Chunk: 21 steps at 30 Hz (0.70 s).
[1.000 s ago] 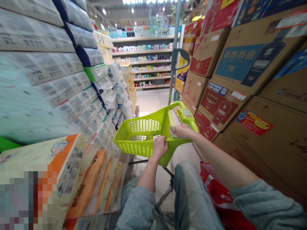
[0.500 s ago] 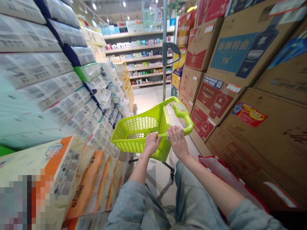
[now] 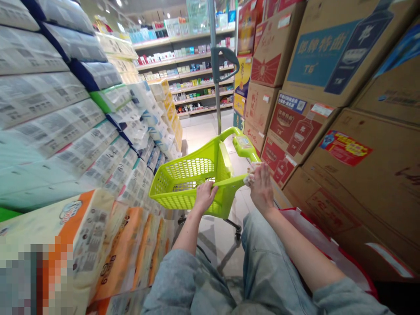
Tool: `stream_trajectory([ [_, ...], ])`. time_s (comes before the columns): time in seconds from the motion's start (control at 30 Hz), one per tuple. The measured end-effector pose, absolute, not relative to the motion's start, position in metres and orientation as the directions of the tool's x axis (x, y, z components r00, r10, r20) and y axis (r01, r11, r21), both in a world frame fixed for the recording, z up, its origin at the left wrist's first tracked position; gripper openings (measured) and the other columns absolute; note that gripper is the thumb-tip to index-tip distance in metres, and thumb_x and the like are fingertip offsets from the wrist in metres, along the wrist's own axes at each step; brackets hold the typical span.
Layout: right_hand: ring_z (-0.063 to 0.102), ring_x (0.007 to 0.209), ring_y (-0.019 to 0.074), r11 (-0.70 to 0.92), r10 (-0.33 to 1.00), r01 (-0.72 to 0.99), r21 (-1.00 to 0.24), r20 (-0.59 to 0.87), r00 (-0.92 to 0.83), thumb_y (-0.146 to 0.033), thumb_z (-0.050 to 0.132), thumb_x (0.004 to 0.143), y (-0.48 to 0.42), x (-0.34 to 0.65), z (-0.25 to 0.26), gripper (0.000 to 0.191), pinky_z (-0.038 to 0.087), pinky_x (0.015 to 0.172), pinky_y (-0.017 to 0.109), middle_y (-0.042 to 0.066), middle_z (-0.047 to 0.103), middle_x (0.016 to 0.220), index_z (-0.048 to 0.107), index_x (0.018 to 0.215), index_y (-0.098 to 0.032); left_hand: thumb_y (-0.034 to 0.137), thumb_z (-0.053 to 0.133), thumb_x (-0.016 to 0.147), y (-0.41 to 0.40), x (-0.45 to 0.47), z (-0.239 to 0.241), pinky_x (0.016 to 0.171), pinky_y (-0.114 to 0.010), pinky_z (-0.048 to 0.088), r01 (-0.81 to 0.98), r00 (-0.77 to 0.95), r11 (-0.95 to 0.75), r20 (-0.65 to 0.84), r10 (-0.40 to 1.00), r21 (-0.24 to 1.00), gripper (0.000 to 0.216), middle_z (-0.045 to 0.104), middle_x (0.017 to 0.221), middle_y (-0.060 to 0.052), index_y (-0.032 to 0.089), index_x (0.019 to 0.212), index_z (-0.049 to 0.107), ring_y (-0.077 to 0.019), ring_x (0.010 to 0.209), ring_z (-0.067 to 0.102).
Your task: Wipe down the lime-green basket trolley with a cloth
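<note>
A lime-green shopping cart (image 3: 183, 197) with a perforated basket stands in front of my knees. My left hand (image 3: 205, 196) is closed over the basket's near side rim, with the fingers curled inside. In my right hand (image 3: 262, 188) is a crumpled, pale patterned cloth (image 3: 250, 176), pressed against the near corner of the cart's handle (image 3: 246, 144). Those fingers lie close together over the cloth and hide part of it. From the back of the cart rises a grey pole (image 3: 217, 103) bearing a looped grey grip (image 3: 226, 65).
Wrapped paper packs (image 3: 42, 92) are stacked along the left, with orange-and-cream packs (image 3: 121, 253) close by my left arm. Cardboard cartons (image 3: 361, 183) line the right side. A red-edged bag (image 3: 315, 236) sits beside my right leg. Stocked shelves (image 3: 193, 74) stand at the far end.
My right hand has slid with the cloth along the handle, rightward to its near corner. My left hand stays on the rim. The view has shifted slightly.
</note>
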State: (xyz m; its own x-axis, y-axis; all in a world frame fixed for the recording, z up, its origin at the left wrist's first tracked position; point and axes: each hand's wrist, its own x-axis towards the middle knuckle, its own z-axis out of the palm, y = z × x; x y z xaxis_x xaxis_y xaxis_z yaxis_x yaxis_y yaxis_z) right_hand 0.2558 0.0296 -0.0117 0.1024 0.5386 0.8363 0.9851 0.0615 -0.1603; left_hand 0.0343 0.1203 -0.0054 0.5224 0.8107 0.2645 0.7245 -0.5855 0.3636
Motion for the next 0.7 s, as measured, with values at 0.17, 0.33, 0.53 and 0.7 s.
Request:
stream_trajectory([
  [0.17, 0.005, 0.143, 0.0243, 0.089, 0.561, 0.911, -0.404, 0.776, 0.289, -0.021, 0.03, 0.095, 0.036, 0.249, 0.001, 0.066, 0.034, 0.11, 0.044, 0.011, -0.003, 0.156, -0.011, 0.148, -0.02, 0.037, 0.033, 0.095, 0.117, 0.042, -0.003, 0.089, -0.036, 0.037, 0.76, 0.503, -0.56, 0.247, 0.828, 0.331, 0.029, 0.062, 0.098, -0.006, 0.02, 0.105, 0.054, -0.0208, 0.099, 0.055],
  [0.33, -0.014, 0.139, 0.0351, 0.079, 0.567, 0.906, -0.417, 0.766, 0.303, -0.022, 0.038, 0.094, 0.038, 0.212, -0.023, 0.078, 0.022, 0.109, 0.061, 0.013, -0.023, 0.152, -0.02, 0.145, -0.018, 0.035, 0.03, 0.096, 0.114, 0.041, -0.002, 0.091, -0.036, 0.036, 0.756, 0.505, -0.564, 0.252, 0.825, 0.332, 0.03, 0.062, 0.102, -0.006, 0.02, 0.109, 0.053, -0.0204, 0.101, 0.053],
  [0.53, -0.002, 0.142, 0.0316, 0.135, 0.676, 0.821, -0.555, 0.657, 0.333, -0.018, 0.035, 0.094, 0.044, 0.162, -0.081, 0.076, 0.034, 0.108, 0.049, 0.016, -0.024, 0.151, -0.023, 0.143, -0.019, 0.033, 0.029, 0.096, 0.116, 0.046, -0.003, 0.091, -0.035, 0.036, 0.761, 0.496, -0.556, 0.254, 0.83, 0.334, 0.031, 0.062, 0.105, -0.006, 0.019, 0.111, 0.053, -0.0199, 0.103, 0.054],
  [0.7, -0.005, 0.143, 0.0259, 0.119, 0.618, 0.611, -0.782, 0.54, 0.571, -0.026, 0.027, 0.097, 0.055, 0.148, -0.069, 0.069, 0.02, 0.113, 0.052, 0.012, -0.014, 0.154, -0.024, 0.143, -0.021, 0.031, 0.03, 0.096, 0.115, 0.053, -0.003, 0.089, -0.033, 0.037, 0.754, 0.49, -0.553, 0.259, 0.833, 0.354, 0.03, 0.063, 0.105, -0.006, 0.019, 0.108, 0.054, -0.019, 0.102, 0.055],
])
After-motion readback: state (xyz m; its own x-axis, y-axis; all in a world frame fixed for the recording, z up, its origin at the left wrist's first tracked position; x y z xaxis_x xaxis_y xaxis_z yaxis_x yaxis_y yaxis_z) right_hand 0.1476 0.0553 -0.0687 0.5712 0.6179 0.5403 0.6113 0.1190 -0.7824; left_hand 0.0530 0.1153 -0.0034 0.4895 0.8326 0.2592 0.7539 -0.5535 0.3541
